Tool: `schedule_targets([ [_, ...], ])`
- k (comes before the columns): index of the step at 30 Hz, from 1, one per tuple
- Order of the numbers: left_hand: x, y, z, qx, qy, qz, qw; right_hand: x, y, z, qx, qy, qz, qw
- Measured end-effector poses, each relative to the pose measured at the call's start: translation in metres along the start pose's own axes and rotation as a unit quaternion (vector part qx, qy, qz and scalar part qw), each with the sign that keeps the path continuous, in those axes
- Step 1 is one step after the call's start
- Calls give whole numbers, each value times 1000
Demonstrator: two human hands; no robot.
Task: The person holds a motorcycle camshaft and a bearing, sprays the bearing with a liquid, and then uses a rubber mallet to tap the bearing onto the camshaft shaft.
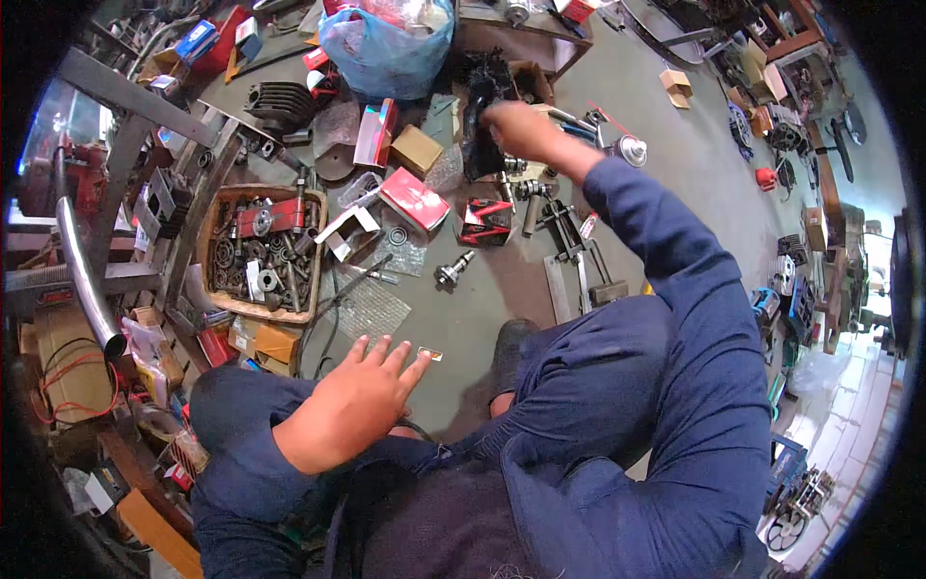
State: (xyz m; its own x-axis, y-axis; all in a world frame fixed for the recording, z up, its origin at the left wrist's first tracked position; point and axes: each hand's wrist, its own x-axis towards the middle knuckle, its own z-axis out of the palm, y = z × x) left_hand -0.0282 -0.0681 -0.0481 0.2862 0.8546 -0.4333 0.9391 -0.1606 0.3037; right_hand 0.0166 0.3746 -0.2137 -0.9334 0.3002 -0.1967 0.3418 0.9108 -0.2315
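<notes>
My left hand (352,405) hovers over my left knee with its fingers spread, holding nothing. Just beyond its fingertips, a small white and orange label (430,354) lies on the floor. Stretched far forward, my right hand (521,130) is closed at the edge of a crumpled black plastic or cloth bundle (479,154); what its fingers hold, if anything, is hidden. Below that hand are several metal shafts and fittings (529,188) and a red and black box (485,222). A stepped metal shaft part (453,271) lies on the floor between my hands.
At the left, a tray (317,253) is full of greasy metal parts. Red and white boxes (415,198), a brown carton (416,149) and bubble wrap (365,307) lie around it. A blue plastic bag (386,53) stands at the back. A metal puller-like tool (571,236) lies right of centre.
</notes>
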Motion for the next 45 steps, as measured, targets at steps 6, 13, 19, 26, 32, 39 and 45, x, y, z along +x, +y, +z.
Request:
schedule_targets([
  [6,-3,-2,1,0,-12,7,1000,-104,-62,75,52,18,-96,994],
  [13,1,-1,0,-24,-33,-9,999,-114,-47,94,81,15,-47,996],
  [19,3,-3,4,-23,-41,-9,999,-86,-20,113,593,-20,257,763],
  [26,2,3,2,-35,-34,-22,999,-97,-39,130,326,25,71,942],
  [32,0,6,10,-21,-16,-7,1000,-111,-115,111,203,95,58,973],
  [39,10,3,21,-1,-41,-13,999,-85,-142,104,70,-7,93,993],
  [45,3,7,20,3,-31,-4,1000,-118,-78,117,317,166,-46,933],
])
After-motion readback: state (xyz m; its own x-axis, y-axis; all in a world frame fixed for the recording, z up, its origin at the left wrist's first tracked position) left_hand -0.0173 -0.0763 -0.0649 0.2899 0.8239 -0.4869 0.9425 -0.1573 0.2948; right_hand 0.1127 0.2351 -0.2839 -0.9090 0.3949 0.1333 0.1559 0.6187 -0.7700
